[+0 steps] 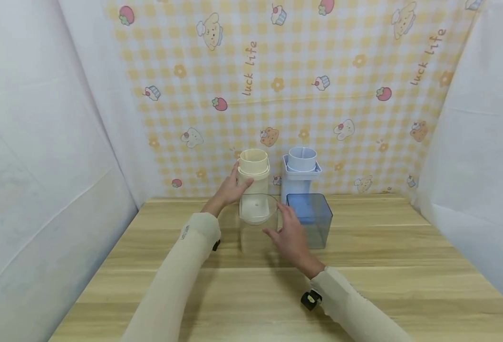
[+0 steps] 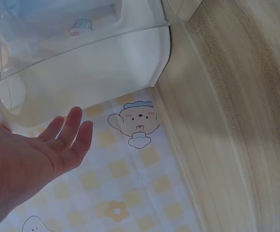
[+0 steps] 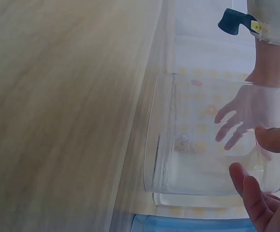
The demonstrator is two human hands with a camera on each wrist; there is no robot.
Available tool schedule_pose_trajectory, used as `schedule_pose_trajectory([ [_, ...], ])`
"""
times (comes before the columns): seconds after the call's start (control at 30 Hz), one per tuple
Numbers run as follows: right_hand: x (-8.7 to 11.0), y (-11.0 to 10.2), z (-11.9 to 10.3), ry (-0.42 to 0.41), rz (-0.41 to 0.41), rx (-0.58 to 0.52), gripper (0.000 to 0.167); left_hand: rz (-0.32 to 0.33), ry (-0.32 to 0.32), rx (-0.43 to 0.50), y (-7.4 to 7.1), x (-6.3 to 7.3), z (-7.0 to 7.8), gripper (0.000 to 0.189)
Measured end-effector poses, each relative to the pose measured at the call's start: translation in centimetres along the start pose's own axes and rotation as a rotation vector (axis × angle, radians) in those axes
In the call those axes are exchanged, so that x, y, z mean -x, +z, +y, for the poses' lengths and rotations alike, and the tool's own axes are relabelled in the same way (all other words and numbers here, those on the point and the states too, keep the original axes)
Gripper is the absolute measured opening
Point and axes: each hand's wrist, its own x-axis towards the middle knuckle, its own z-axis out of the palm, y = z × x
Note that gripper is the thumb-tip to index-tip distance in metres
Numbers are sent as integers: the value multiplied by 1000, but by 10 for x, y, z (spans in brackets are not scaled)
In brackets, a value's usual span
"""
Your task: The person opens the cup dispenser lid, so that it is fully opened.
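A cream plastic stand (image 1: 254,162) with a round collar on top stands at the back, upright. At its left side is my left hand (image 1: 231,189), the thumb lying across its front and the other fingers loosely extended beside it. A clear container (image 1: 257,232) with rounded corners stands upright on the table in front of that stand. My right hand (image 1: 292,235) is at the container's right side, fingertips near its upper edge and thumb in front, with a gap between them. Through the clear wall, the right wrist view shows the left hand (image 3: 248,113) with fingers spread.
To the right stands a light blue stand (image 1: 301,164) with a round cup on top. A smoky blue-grey square container (image 1: 320,228) sits in front of it. The wooden table (image 1: 256,294) meets a patterned cloth (image 1: 277,114) at the back, with white sheets at both sides.
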Motion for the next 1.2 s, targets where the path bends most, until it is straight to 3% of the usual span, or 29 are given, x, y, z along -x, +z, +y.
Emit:
schedule_pose_trajectory([
  [0.4,-1,9,-4,-23,8,-26,81,16,-9,32,-10,12,-5,91],
  [0.63,4,-12,-11,-128,50,-107,78,112,-13,62,-15,25,-7,91],
  [0.73,2,-34,-11,-130,71,-142,76,179,-18,126,-14,35,1,90],
  [0.9,-8,-76,-9,-63,110,-234,77,290,62,203,-3,52,24,81],
  [1.1,-12,-106,-10,12,78,-270,83,317,193,189,19,82,54,82],
  [1.2,-8,-111,-10,26,50,-271,85,304,215,204,29,100,67,87],
])
